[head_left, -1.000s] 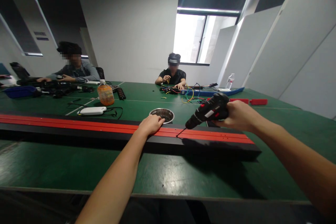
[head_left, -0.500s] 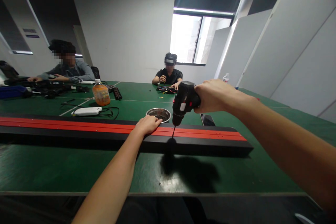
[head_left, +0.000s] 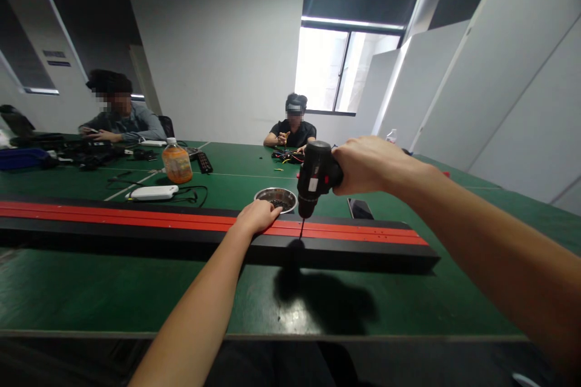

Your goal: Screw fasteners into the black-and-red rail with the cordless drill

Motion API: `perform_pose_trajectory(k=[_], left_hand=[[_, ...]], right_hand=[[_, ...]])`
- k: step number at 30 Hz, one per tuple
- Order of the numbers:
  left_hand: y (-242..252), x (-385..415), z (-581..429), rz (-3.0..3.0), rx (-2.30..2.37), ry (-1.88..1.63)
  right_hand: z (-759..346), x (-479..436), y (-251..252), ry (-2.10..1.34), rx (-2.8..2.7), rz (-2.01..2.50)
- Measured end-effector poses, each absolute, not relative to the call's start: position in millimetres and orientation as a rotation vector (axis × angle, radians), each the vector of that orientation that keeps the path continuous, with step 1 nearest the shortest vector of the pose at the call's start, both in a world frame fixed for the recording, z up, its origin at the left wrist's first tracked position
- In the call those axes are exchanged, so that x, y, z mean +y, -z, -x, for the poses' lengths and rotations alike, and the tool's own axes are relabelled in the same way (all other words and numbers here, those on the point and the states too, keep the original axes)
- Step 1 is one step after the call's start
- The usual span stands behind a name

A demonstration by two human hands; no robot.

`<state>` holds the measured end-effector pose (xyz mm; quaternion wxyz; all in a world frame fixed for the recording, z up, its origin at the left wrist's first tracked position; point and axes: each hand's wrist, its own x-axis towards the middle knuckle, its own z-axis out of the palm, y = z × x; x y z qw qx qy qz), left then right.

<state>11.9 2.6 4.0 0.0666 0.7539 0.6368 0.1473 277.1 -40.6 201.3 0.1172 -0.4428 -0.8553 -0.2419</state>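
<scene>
A long black beam (head_left: 363, 252) with a red strip (head_left: 181, 219) along its top lies across the green table. My right hand (head_left: 363, 163) grips a black cordless drill (head_left: 316, 169), which points down. The drill's thin bit (head_left: 302, 228) meets the red strip, though the contact spot is too small to make out. To the left of the bit, my left hand (head_left: 258, 216) lies over the beam, its fingers curled toward the far edge and partly hidden. Just behind that hand stands a metal bowl (head_left: 290, 198) with small dark pieces in it, perhaps screws.
Behind the beam are a phone (head_left: 360, 208), a white device (head_left: 152, 193) with a cable and a bottle of orange liquid (head_left: 177, 163). One person (head_left: 295, 127) handles wires (head_left: 287, 157) across the table. Another person (head_left: 120, 115) sits left, near dark cables (head_left: 86, 157).
The drill has turned slightly more upright, with its bit at the same place. My left hand stays put. The left person has drawn one hand in; the person opposite has shifted their hands.
</scene>
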Motion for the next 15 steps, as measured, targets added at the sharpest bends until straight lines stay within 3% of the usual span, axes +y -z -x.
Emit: perform_pose_trajectory(k=[6, 15], left_hand=[[-7, 0, -14, -2.28, 1.963, -0.465], [-13, -6, -16, -2.353, 1.965, -0.474]], right_hand=[[-290, -46, -198, 0.747, -2.548, 1.448], [-344, -53, -171, 0.428, -2.354, 1.454]])
